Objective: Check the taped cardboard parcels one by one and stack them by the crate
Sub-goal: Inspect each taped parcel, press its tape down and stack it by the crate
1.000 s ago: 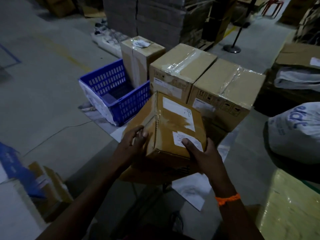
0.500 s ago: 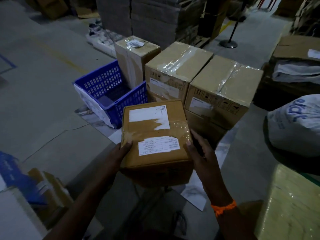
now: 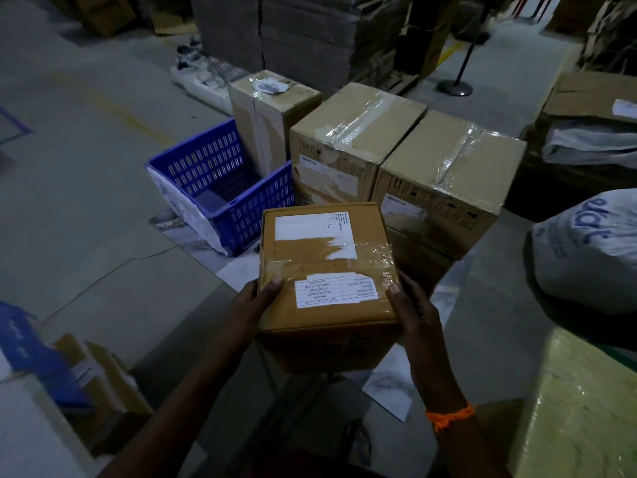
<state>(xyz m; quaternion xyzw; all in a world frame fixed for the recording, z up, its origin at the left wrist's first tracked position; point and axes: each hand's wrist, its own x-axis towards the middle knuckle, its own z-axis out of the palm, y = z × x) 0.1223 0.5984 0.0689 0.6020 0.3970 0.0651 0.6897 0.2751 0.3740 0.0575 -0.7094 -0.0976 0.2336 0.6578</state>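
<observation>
Far left, low: blue flat item (image 3: 24,353), partly out of view, with a small cardboard box (image 3: 103,384) just beside it on the floor. Left of centre: blue crate (image 3: 220,181), slotted plastic walls, standing on the floor with a white sheet draped over its near corner. Behind the crate: tall parcel (image 3: 272,119), upright, taped, a crumpled label on top. Centre foreground: left hand (image 3: 251,305), grasping the left side of the held parcel (image 3: 327,270), thumb laid on the top face. The held parcel is a brown cardboard box carried off the floor, in front of the crate and the standing parcels; clear tape runs across its top, with two white labels, the upper one partly torn. Behind it: middle parcel (image 3: 351,132) and right parcel (image 3: 448,167), large, taped, side by side and touching. Right hand (image 3: 417,315) grasps the held parcel's right side, thumb on the top edge; orange wristband (image 3: 448,414) on that wrist. Far right: white sack (image 3: 586,250) with blue lettering; below it, a yellow wrapped bundle (image 3: 586,408).
</observation>
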